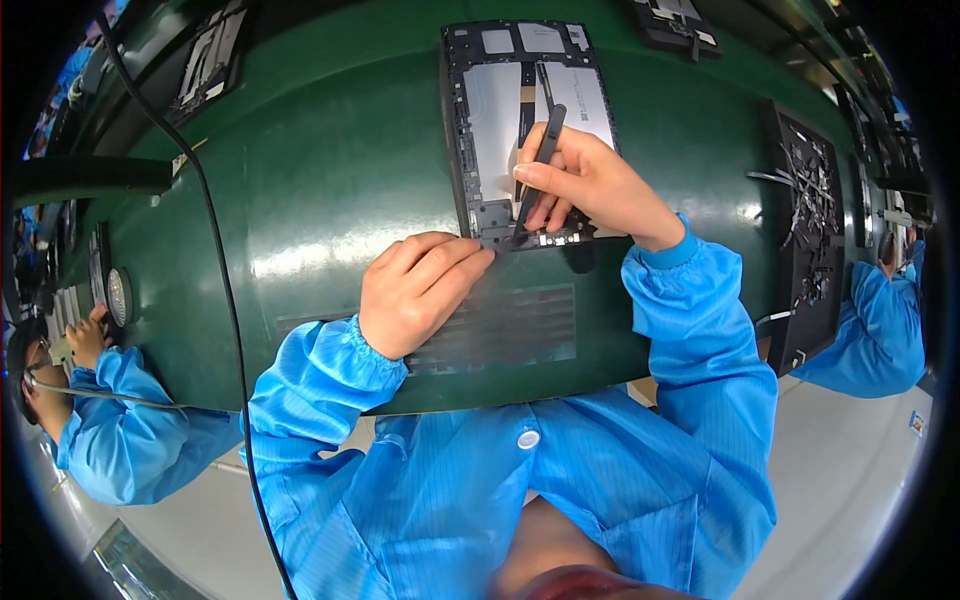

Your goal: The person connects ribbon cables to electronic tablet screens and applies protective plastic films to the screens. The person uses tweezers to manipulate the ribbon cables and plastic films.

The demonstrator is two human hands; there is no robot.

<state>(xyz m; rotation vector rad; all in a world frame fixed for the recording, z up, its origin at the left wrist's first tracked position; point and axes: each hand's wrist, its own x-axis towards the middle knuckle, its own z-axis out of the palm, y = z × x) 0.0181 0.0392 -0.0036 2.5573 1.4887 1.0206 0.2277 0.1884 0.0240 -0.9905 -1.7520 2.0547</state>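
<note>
An opened tablet lies in front of me, showing silver battery panels, dark circuit parts and a ribbon cable down the middle. My right hand is closed round black tweezers, held at a slant. Their tips point down at the tablet's near end, partly hidden by my fingers. My left hand grips the tablet's near left corner, its fingers pressed together and the fingertips on a dark part there. What lies under those fingertips is hidden.
A black tray of small parts and strips stands right on the green table. More opened devices lie at the far left and far right. A black cable crosses the left side. Co-workers in blue sit at both sides.
</note>
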